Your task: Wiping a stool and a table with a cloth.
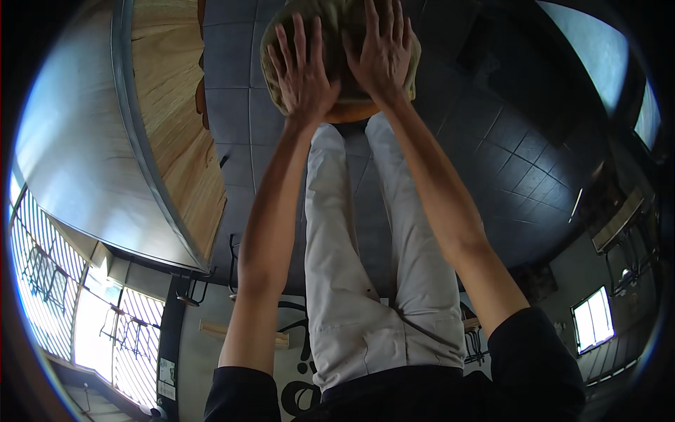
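An olive-green cloth-covered thing (340,53), rounded like a cushion or stool seat, lies before me at the top of the view, partly cut off by the frame. Below its lower edge shows a curved orange-brown rim (352,113), perhaps wood. My left hand (306,79) is spread palm down over the left half of the cloth. Over the right half is my right hand (384,60), likewise flat, with its fingertips near the top edge. Both seem to rest on the cloth, though contact under the palms is hidden. Neither hand grips anything.
Grey floor tiles (229,105) surround my legs in pale trousers (343,253). A glossy light counter or tabletop (79,132) with a metal edge and wooden side (169,105) stands at left. Stools (191,293) and bright windows (95,311) appear near the lower left.
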Available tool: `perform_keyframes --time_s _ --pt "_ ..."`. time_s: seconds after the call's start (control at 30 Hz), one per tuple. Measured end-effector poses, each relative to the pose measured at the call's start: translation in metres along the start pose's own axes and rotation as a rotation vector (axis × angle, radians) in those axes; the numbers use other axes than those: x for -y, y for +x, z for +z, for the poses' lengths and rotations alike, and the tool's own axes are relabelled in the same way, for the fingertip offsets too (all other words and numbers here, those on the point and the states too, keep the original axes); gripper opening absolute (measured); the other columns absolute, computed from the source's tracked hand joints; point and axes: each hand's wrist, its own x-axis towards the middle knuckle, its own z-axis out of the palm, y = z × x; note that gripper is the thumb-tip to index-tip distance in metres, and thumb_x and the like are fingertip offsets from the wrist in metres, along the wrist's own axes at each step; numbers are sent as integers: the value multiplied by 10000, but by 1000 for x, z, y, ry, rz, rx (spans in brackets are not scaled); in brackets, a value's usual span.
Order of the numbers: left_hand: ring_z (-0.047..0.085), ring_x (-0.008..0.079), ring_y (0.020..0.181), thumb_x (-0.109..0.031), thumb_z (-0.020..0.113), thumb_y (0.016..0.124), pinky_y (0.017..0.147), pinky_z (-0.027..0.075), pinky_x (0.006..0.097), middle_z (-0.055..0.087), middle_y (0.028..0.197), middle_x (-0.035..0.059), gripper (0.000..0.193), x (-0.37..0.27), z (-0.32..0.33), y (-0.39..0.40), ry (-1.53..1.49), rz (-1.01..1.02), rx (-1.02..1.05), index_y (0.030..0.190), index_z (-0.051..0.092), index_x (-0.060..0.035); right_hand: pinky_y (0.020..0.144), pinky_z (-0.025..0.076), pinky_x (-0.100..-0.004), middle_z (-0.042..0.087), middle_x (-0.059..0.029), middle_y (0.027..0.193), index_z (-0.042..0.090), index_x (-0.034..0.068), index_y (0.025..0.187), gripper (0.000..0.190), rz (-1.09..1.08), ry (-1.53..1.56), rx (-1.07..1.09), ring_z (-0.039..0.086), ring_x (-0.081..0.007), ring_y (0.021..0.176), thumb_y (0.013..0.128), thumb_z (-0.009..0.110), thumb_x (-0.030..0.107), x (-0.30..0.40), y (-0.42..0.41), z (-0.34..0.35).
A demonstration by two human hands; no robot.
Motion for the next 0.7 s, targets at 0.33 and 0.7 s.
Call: perform_keyframes --time_s 0.33,0.7 --pt "40 503 1626 -380 687 968 1256 67 741 103 1779 198 911 -24 -13 -123 -81 -170 280 1697 239 -69 1277 152 -674 173 -226 1757 353 102 1660 803 168 75 352 138 -497 1615 986 685 384 20 -141 -53" --pt "487 428 1440 -429 613 1042 1164 424 537 525 1574 207 613 38 42 98 -58 -229 106 1550 530 -96 1194 389 -529 500 -212 1581 510 49 1535 624 227 -11 587 469 -402 1462 1007 640 356 -8 93 5"
